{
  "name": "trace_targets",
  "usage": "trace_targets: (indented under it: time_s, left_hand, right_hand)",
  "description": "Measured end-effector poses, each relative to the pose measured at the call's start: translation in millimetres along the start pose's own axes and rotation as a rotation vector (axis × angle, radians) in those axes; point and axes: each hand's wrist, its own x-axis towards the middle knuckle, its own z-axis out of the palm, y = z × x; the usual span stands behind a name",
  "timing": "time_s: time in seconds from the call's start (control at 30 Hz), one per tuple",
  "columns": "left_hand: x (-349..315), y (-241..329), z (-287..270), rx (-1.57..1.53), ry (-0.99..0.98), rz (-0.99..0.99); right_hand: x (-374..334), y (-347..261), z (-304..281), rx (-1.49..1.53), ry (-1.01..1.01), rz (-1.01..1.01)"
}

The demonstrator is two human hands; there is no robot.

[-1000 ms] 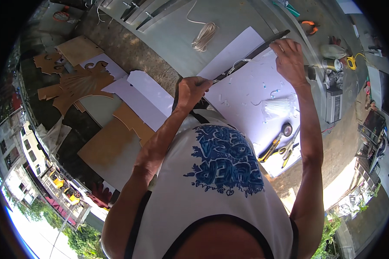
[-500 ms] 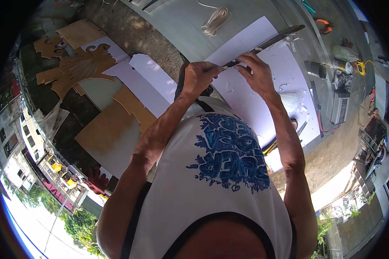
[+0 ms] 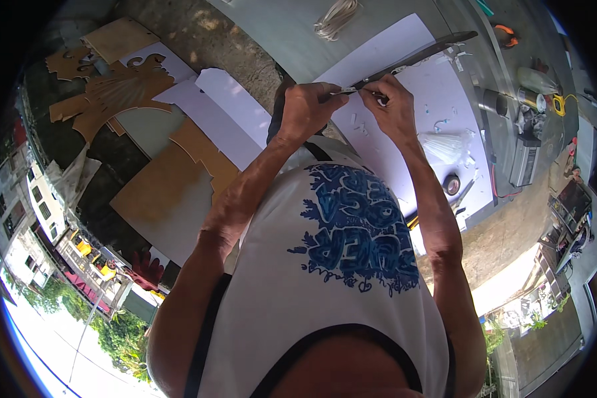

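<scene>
Upper centre — left hand and right hand pinching the dark strip — uneven pull could twist it.

Dark strip partly behind fingers

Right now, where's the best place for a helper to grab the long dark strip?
Probably grip the long dark strip by its upper-right end, coming in from your right: that slim end projects well past your right hand, leaving it free to grasp.
</scene>
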Motion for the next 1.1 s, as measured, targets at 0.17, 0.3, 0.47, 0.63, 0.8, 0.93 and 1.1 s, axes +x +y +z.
trace_targets:
  time_s: [0.17,0.3,0.47,0.63,0.8,0.93,1.1]
  left_hand:
    - [-9,-9,-8,0.144,0.145,0.145]
    - [-13,-17,-19,0.324,0.014,0.417]
    - [-18,-21,-28,0.295,-0.066,0.473]
    - [-20,-26,-34,0.187,-0.088,0.450]
    - [-20,-41,-41,0.234,-0.064,0.440]
    - [-23,-27,-46,0.253,-0.114,0.438]
    - [-19,-18,-35,0.189,-0.157,0.473]
  right_hand:
    - [4,-4,-3,-0.074,-0.012,-0.015]
    - [3,3,0,-0.199,-0.003,-0.083]
    - [2,-1,3,-0.296,0.045,-0.132]
    - [1,-4,7,-0.316,0.069,-0.134]
    - [-1,-5,11,-0.328,0.091,-0.146]
    - [-2,-11,14,-0.410,0.065,-0.152]
    - [-2,-17,17,-0.514,0.083,-0.160]
